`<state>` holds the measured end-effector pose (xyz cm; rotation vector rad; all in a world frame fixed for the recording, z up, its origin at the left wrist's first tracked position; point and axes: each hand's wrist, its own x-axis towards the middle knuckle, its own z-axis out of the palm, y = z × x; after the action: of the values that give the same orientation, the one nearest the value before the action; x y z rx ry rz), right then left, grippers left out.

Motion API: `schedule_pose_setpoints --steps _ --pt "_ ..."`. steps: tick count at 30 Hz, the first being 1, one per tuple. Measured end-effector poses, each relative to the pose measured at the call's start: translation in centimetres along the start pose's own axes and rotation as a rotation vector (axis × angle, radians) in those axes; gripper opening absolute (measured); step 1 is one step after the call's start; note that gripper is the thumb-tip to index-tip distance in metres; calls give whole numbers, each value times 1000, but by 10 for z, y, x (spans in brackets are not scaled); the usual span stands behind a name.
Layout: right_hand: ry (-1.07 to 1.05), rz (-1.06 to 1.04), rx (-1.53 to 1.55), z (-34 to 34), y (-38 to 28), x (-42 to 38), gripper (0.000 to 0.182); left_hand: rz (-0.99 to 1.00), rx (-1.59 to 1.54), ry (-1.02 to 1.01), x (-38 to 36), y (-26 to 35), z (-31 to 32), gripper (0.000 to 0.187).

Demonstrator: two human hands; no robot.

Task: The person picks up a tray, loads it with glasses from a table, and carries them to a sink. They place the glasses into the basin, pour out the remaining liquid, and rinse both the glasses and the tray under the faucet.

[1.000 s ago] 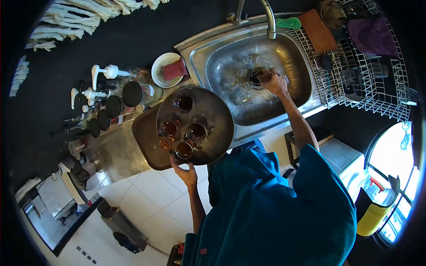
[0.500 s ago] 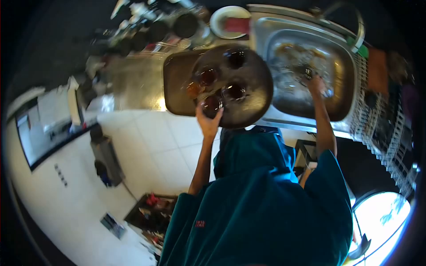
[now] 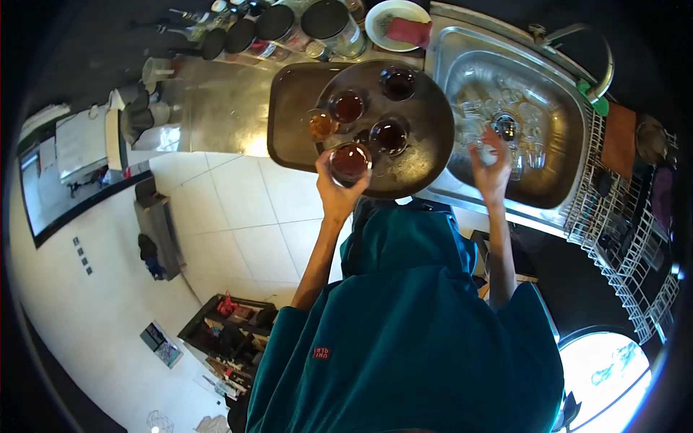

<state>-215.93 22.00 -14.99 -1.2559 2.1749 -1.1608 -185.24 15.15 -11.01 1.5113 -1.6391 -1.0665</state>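
Observation:
My left hand is closed round a glass of dark red liquid, over the near left part of a round brown tray. Several other glasses with dark liquid stand on that tray, among them one at its back. A smaller glass with amber liquid is at the tray's left edge. Over the near left side of the steel sink, my right hand has its fingers apart and holds nothing visible. Several clear glasses lie in the sink basin beyond it.
A rectangular brown tray lies partly under the round one. Lidded jars and a white bowl with a red cloth line the back. A faucet rises behind the sink; a wire dish rack is at the right.
My right hand has moved left and back toward me from the middle of the sink, and its fingers have opened. The glass in my left hand appears slightly raised from its neighbours.

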Motion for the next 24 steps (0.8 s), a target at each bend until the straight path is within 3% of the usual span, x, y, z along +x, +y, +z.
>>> schedule_pose_setpoints --steps 2,4,6,7,9,12,14,16,20,24 --pt "-131 -123 238 18 -52 -21 64 91 71 -59 -1 30 -2 80" --pt "-259 -174 260 19 -92 -33 68 72 82 -156 -1 67 4 79" --pt "-368 -77 383 19 -106 -39 73 112 53 -254 -3 67 17 78" --pt "-334 -53 353 16 -104 -39 73 117 27 -311 -3 83 27 78" --pt "-217 -205 229 10 -93 -41 75 128 -15 -399 -3 98 47 78" --pt "-114 -7 305 -10 -75 -55 72 180 -17 -536 -2 99 77 81" --pt "-116 -3 230 -23 -46 -59 69 369 69 -624 1 104 90 86" --pt "-65 101 135 -29 -13 -60 66 445 110 -606 6 102 89 88" --pt "-48 207 -11 -32 70 -51 61 465 292 -274 18 73 67 77" --pt "-96 322 -32 -27 130 -41 60 455 493 -262 34 53 48 86"
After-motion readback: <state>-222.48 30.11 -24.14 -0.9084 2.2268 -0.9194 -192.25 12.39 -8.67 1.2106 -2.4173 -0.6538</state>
